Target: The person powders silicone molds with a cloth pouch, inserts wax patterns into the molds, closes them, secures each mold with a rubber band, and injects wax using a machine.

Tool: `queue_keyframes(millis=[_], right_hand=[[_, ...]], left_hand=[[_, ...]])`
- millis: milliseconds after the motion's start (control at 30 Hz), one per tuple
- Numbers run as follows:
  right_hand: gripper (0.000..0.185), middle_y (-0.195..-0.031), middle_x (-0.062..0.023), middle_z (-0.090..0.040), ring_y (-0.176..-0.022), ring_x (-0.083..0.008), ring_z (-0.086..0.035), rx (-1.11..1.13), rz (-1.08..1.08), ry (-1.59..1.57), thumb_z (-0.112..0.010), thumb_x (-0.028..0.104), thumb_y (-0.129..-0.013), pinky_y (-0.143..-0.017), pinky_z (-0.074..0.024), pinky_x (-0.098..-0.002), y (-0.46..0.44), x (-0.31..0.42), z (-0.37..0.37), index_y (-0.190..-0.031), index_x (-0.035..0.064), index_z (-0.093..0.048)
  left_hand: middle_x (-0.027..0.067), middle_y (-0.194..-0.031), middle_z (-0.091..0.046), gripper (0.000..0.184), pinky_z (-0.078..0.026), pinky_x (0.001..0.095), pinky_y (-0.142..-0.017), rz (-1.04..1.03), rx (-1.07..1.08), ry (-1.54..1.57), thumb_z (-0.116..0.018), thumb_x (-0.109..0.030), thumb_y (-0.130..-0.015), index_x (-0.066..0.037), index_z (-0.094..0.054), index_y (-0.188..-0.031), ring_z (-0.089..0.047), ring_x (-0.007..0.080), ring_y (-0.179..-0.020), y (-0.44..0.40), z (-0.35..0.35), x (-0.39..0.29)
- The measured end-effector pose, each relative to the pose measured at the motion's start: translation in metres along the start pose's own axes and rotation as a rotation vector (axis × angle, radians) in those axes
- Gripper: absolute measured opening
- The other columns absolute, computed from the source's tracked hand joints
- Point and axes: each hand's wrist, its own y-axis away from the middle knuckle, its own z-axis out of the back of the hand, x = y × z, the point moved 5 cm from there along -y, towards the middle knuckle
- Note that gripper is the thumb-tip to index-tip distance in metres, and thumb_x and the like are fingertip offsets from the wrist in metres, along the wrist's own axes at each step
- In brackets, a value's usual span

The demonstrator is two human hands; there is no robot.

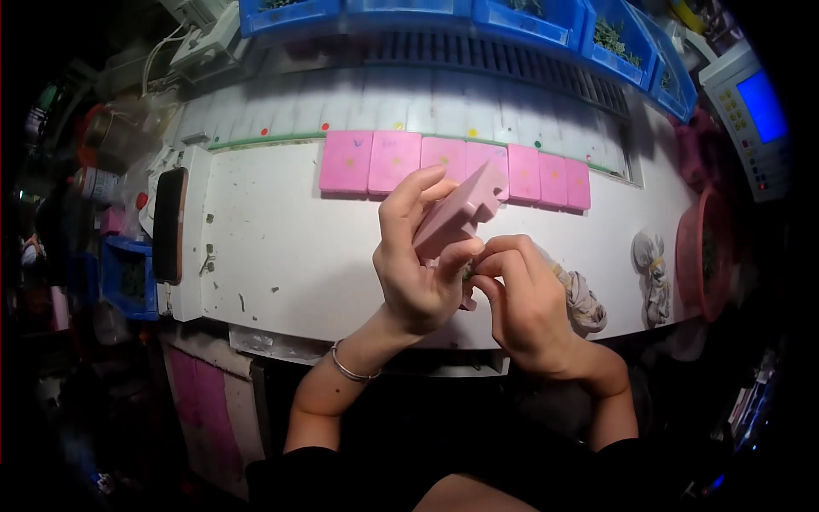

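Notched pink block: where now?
Head view: near mid-frame, the notched pink block is held tilted in the left hand, the right hand at its lower end, the row of flat pink blocks behind it.

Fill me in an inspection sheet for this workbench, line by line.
Surface: white tabletop, dark specks scattered at left.
Job's things: pink notched block held tilted; pink blocks in a row behind it.
Clutter: phone by the left edge; cloth bundles at right.
Hands: left hand grips the notched block; right hand has fingertips at its lower end, anything pinched unclear.
Cables: pale cable, upper left.
Surroundings: blue bins beyond; blue-screened device, upper right.
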Motion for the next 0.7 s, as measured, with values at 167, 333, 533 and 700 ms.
queue_keyframes(millis=[167,333,533,700], right_hand=[[0.016,-0.085,-0.0139,-0.053,-0.068,-0.0294,-0.055,-0.105,-0.052,0.041,-0.061,-0.007,-0.075,-0.057,-0.0450,-0.0353,-0.002,-0.004,0.022,-0.086,-0.0024,-0.050],[0.014,-0.076,-0.0131,-0.055,-0.061,-0.0280,-0.057,-0.188,-0.135,0.045,-0.062,-0.009,-0.075,-0.052,-0.0459,-0.0337,-0.003,-0.017,0.044,-0.085,-0.0021,-0.054],[0.019,-0.074,-0.0128,-0.057,-0.059,-0.0259,-0.057,-0.172,0.099,0.032,-0.065,-0.007,-0.073,-0.050,-0.0453,-0.0322,-0.007,-0.001,0.029,-0.089,-0.0031,-0.056],[0.020,-0.074,-0.0123,-0.057,-0.059,-0.0228,-0.057,-0.185,0.175,0.058,-0.066,-0.005,-0.074,-0.049,-0.0455,-0.0300,-0.005,0.008,0.028,-0.092,-0.0040,-0.057]], left_hand=[[0.0158,-0.099,-0.059,0.062,-0.052,0.0270,-0.064,-0.198,0.016,-0.371,-0.061,-0.035,-0.085,0.004,-0.035,-0.124,-0.062,0.0176,-0.077,-0.001,0.010,-0.004],[0.0089,-0.093,-0.060,0.064,-0.049,0.0223,-0.063,0.241,0.068,-0.055,-0.066,-0.044,-0.080,0.003,-0.047,-0.118,-0.058,0.0108,-0.075,-0.002,0.044,0.021],[0.0070,-0.091,-0.061,0.033,-0.047,0.0231,-0.073,0.447,0.375,0.157,-0.068,-0.006,-0.076,0.001,-0.058,-0.106,-0.058,0.0113,-0.081,0.009,0.000,-0.003],[0.0071,-0.088,-0.061,0.016,-0.047,0.0233,-0.073,0.411,0.300,0.129,-0.060,0.000,-0.079,0.001,-0.061,-0.095,-0.059,0.0113,-0.081,0.004,-0.001,-0.013]])
